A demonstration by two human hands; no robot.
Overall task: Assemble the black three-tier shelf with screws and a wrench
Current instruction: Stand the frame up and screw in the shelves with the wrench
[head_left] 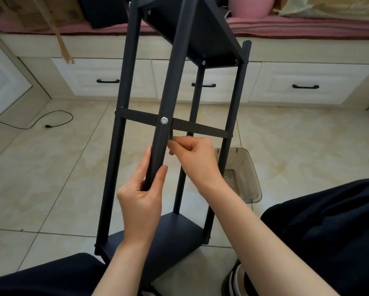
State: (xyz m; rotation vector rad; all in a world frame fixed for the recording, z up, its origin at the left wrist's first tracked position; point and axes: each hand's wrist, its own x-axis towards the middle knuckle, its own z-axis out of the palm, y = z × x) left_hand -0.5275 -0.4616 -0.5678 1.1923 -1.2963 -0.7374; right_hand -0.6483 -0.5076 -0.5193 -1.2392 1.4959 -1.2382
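- Left hand (141, 193) grips the near pole (168, 99) of the shelf (175, 238), thumb on the right side and fingers curled round the left.
- Right hand (195, 160) sits just beside that pole, fingertips pinched on a small dark wrench (170, 135) that points up toward the crossbar (197, 127).
- Both forearms reach in from the bottom, between two dark-clothed legs (329, 227); a shoe (236, 278) shows beside the right forearm.
- Shelf lies tilted on the tiled floor (51, 167), its near black panel (172, 240) low between the knees and a far panel (200, 33) raised at the top.
- Four black poles run between these panels; the crossbar spans them about halfway up.
- A silver screw (164, 120) sits in the near pole where it meets the crossbar, just above the wrench tip.
- Another screw head (203, 62) shows at the corner of the far panel.
- A clear plastic bin (241, 174) stands on the floor behind the right-hand pole, near the right wrist.
- A black cord (40, 122) with a plug lies on the tiles to the left, well apart from the shelf.
- White drawers (303, 84) with black handles line the far wall.
- Above them is a pink cushion (296, 26) carrying a pink pot (252, 5) and cardboard (40, 11).
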